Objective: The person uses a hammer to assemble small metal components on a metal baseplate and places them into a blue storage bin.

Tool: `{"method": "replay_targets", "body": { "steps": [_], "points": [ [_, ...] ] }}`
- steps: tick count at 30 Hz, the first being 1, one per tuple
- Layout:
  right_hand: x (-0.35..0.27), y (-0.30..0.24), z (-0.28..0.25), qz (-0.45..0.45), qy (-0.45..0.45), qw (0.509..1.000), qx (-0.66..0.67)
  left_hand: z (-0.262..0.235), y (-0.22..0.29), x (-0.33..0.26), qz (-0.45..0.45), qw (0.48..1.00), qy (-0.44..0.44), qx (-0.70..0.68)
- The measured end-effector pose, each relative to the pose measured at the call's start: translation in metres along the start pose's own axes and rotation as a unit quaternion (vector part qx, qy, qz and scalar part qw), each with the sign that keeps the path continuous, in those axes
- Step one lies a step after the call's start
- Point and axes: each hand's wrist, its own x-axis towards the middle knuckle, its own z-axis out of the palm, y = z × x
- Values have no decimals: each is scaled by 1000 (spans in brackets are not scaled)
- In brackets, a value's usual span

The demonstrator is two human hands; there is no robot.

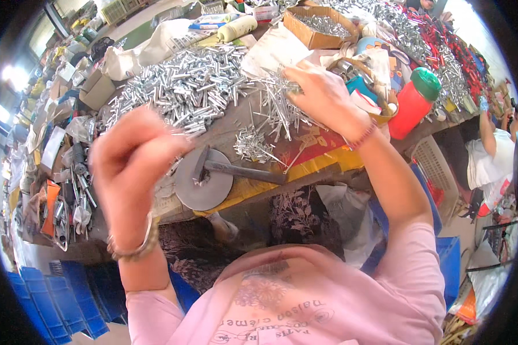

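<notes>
My left hand (pixel 129 155) is raised in front of a heap of short silvery metal tubes (pixel 184 86). It is smeared by motion, its fingers curled in; whatever they hold is hidden. Below and right of it, a hammer (pixel 242 171) lies with its head on a round grey metal disc (pixel 213 192). My right hand (pixel 325 98) reaches over a pile of long thin metal pins (pixel 276 112), thumb and fingers a little apart at its edge. Nearer me is a small cluster of shorter pins (pixel 252 144).
A red jar with a green lid (pixel 411 103) stands right of my right hand. Behind is a cardboard box (pixel 319 29) of metal parts, with a pale bottle (pixel 237 27) to its left. Bagged parts (pixel 63 195) crowd the left. Another person (pixel 495 155) is at the far right.
</notes>
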Motion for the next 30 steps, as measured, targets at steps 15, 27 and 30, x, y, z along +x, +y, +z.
{"method": "replay_targets", "body": {
  "steps": [15,27,30],
  "points": [
    [-96,-53,7,-128,-88,980,123,-55,96,-29,117,898,-307,-293],
    [-78,-33,12,259,43,692,673,-15,68,-58,271,788,-162,-528],
    [-73,-28,12,292,85,572,762,-21,88,-32,187,846,-243,-437]
  ]
}}
